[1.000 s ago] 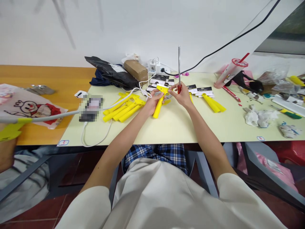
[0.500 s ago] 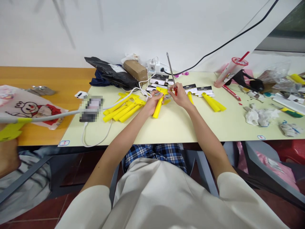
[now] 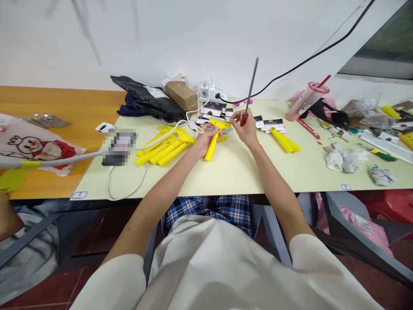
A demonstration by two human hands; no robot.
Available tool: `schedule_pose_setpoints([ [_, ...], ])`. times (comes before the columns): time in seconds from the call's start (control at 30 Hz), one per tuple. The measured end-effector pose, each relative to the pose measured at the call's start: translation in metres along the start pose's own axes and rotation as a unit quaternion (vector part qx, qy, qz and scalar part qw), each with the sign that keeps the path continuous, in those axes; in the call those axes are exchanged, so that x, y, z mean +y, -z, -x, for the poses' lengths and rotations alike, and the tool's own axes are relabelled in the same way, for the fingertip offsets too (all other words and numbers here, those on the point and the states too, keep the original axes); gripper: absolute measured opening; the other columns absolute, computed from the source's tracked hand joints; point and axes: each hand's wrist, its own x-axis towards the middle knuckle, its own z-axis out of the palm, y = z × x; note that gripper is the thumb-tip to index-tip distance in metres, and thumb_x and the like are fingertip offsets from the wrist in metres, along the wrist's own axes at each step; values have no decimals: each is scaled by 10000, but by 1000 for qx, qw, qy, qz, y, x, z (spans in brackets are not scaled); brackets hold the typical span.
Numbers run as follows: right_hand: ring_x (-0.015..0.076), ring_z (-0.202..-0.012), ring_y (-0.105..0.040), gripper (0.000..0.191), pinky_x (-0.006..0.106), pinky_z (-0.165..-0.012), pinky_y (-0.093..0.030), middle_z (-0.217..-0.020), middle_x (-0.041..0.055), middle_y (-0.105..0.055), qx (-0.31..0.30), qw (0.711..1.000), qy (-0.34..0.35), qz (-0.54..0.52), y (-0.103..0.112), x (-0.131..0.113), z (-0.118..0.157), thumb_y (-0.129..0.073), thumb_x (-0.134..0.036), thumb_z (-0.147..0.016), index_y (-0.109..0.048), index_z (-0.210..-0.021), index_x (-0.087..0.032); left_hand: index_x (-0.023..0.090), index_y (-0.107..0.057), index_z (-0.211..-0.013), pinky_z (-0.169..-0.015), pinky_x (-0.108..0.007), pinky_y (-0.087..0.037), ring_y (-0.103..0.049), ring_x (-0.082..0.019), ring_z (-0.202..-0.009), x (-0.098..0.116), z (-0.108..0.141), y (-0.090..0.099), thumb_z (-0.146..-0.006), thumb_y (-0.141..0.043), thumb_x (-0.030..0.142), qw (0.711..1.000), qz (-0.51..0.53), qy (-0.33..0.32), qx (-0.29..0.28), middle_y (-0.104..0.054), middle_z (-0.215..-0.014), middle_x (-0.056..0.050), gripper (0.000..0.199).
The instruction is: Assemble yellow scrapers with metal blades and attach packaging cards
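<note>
In my left hand (image 3: 204,141) is a yellow T-shaped scraper (image 3: 212,145), its handle pointing down towards me and its wide head uppermost. My right hand (image 3: 245,127) closes around the red handle of a screwdriver (image 3: 251,88), whose long metal shaft points up and leans right. The fingertips of that hand are near the right end of the scraper's head; whether they pinch something small there I cannot tell. To the left lies a pile of similar yellow scrapers (image 3: 169,150). A few more yellow handles (image 3: 285,139) rest to the right.
Black-and-white cards (image 3: 272,125) lie behind my hands. A white cable crosses the phone (image 3: 119,147) on the left. Further back are a black plastic bag (image 3: 151,101) and a brown box (image 3: 181,95). A drink cup (image 3: 308,101) and crumpled tissues (image 3: 346,158) stand right. Another person's arm shows far left.
My right hand has drawn slightly right, away from the scraper's head. The screwdriver has swung from leaning left to leaning right. My left hand keeps hold of the scraper.
</note>
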Motion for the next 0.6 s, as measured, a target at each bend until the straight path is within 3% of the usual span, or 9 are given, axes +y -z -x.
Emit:
schedule_pose_setpoints([
  [0.17, 284, -867, -663, 562, 513, -926, -567, -963, 11, -790, -43, 999, -14, 3, 1, 1, 1, -916, -579, -845, -418, -887, -322, 256, -551, -1072, -608, -217, -521, -756, -141, -829, 0, -1, 2, -753, -944, 164, 1000, -10, -7, -10, -749, -1042, 3, 515],
  [0.33, 300, -902, -675, 565, 533, -967, -552, -946, 14, -803, -51, 998, -22, 4, 0, -2, 1, -973, -515, -807, -446, -877, -322, 262, -555, -1079, -622, -211, -523, -759, -138, -836, 0, 1, 2, -741, -953, 162, 1000, -4, -6, -13, -751, -1029, 11, 531],
  [0.6, 262, -797, -590, 605, 508, -865, -558, -892, 4, -745, -33, 999, -37, 20, 0, -3, 1, -988, -581, -765, -459, -896, -319, 261, -565, -1073, -629, -214, -512, -749, -132, -827, 2, 3, 1, -729, -974, 184, 1000, -10, -10, -26, -771, -1053, 8, 540],
])
